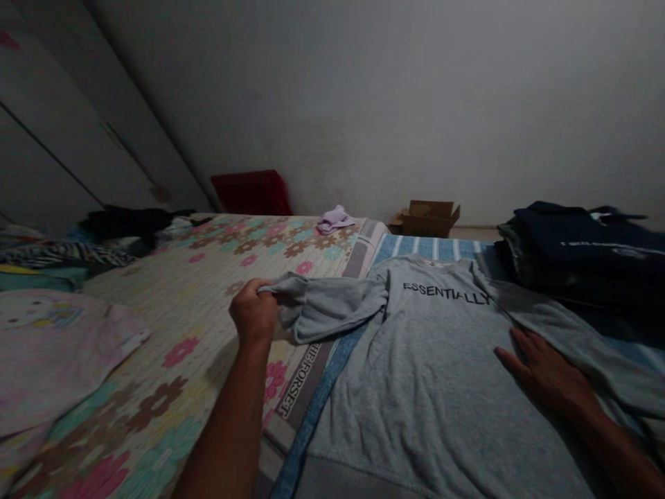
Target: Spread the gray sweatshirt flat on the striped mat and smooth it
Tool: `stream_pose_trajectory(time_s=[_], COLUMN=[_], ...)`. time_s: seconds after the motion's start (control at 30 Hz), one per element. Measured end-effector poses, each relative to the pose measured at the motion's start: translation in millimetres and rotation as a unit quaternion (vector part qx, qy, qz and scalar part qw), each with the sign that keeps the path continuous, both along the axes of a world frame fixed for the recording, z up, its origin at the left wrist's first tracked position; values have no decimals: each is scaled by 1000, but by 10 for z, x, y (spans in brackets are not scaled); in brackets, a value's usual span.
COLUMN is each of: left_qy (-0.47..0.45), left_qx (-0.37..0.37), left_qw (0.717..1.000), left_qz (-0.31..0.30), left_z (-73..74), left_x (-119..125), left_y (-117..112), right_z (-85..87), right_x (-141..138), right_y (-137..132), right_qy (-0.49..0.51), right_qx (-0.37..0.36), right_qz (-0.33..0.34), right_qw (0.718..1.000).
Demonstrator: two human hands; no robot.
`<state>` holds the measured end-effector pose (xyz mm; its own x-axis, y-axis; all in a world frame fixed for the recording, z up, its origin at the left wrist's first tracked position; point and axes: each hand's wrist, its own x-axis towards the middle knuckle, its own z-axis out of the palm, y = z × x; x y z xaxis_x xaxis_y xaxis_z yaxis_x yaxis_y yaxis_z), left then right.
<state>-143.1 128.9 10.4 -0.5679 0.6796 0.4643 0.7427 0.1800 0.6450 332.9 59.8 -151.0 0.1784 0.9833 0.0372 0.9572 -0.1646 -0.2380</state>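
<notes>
A grey sweatshirt (pixel 415 360) with the word "ESSENTIALLY" across its chest lies front up, its neck pointing to the wall. My left hand (pixel 254 312) is closed on the cuff of the sleeve at the left and holds that sleeve raised out to the side, over the flowered cover. The sleeve sags between the cuff and the shoulder. On the right side of the sweatshirt's body, my right hand (pixel 545 367) rests flat with its fingers stretched out. Past that hand, the other sleeve (pixel 582 326) runs out toward the right edge.
A stack of dark folded clothes (pixel 587 242) stands at the right. Behind the bed are a cardboard box (pixel 429 220) and a red case-like object (pixel 252 193). A lilac cloth (pixel 335 219) lies on the flowered cover (pixel 208 291). Pink clothing (pixel 62 346) and a dark heap (pixel 125 225) lie left.
</notes>
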Motion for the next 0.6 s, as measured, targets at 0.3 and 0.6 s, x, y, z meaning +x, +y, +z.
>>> stream_pose_trajectory(time_s=[0.3, 0.6], left_qy=[147, 279], left_qx=[-73, -276], left_qw=[986, 906], left_qz=[10, -158], left_z=[-333, -535], left_x=[-103, 428], left_y=[285, 178], right_z=[-43, -89], right_x=[26, 47], right_y=[33, 39], right_qy=[21, 18], right_qx=[-3, 9], right_qz=[-8, 2], right_qw=[1000, 1000])
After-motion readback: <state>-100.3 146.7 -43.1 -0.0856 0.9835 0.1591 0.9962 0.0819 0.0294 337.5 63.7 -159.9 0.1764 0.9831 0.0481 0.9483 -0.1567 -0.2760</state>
